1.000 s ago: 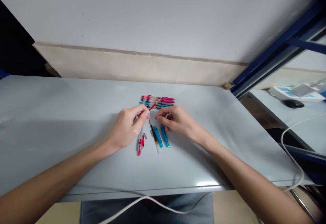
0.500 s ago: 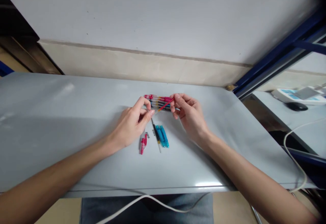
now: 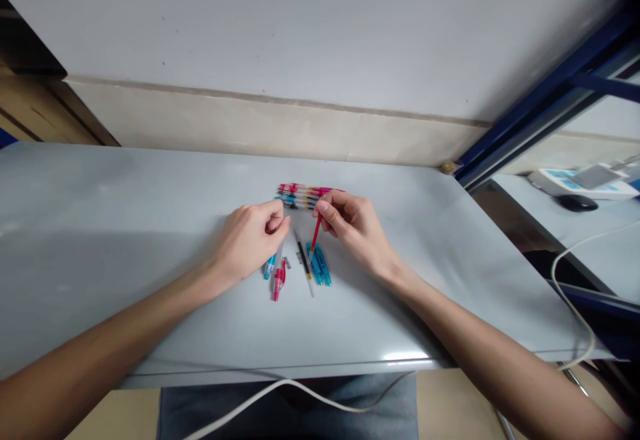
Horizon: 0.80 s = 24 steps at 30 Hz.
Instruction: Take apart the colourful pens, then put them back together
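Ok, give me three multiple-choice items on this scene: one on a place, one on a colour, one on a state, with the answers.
1. Where does the row of pens lie?
A. On the side table at right
B. Near the far edge of the grey tabletop
C. On the floor

2. What colour is the thin rod in the right hand?
A. Green
B. White
C. Red

3. How does that hand hold the rod?
A. Pinched between thumb and fingers
B. Lying loose on the open palm
C. Hooked under the little finger alone

Answers:
1. B, the row lies close to the far edge.
2. C, its shaft shows red below the fingertips.
3. A, thumb and fingers close on its upper end.
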{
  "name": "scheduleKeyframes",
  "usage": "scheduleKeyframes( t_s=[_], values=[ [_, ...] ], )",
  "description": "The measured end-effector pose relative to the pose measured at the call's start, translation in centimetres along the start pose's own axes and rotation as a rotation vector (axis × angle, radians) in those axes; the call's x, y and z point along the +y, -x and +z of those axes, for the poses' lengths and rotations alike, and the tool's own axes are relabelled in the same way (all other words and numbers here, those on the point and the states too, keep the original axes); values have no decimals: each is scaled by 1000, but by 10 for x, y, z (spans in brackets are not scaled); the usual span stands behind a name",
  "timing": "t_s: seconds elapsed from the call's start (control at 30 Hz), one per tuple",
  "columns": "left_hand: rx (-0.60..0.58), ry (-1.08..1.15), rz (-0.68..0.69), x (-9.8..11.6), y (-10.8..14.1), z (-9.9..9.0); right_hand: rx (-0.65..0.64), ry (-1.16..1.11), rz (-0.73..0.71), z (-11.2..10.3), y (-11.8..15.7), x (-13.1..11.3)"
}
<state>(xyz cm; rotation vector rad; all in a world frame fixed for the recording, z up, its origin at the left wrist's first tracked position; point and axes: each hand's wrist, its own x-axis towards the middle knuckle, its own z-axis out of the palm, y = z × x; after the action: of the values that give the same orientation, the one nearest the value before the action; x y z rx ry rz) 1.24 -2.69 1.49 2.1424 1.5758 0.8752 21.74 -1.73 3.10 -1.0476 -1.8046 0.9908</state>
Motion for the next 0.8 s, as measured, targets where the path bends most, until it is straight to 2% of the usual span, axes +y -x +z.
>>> scheduleKeyframes(
  t_s=[0.13,0.37,0.53,0.7,0.8],
  values=[
    [-13,-34,-29,-1,0,0,-23,53,-5,2,1,-1],
    [-74,-93,-58,-3,-2,2,-89,152,110,11,4,7],
    [-87,-149,-48,-5,-2,2,-89,312,103,16,5,7],
    [-74,-171,-5,-4,-1,2,-66,342,110,14,5,7],
    [-72,-182,8,-3,0,2,-42,392,53,8,2,11]
  ],
)
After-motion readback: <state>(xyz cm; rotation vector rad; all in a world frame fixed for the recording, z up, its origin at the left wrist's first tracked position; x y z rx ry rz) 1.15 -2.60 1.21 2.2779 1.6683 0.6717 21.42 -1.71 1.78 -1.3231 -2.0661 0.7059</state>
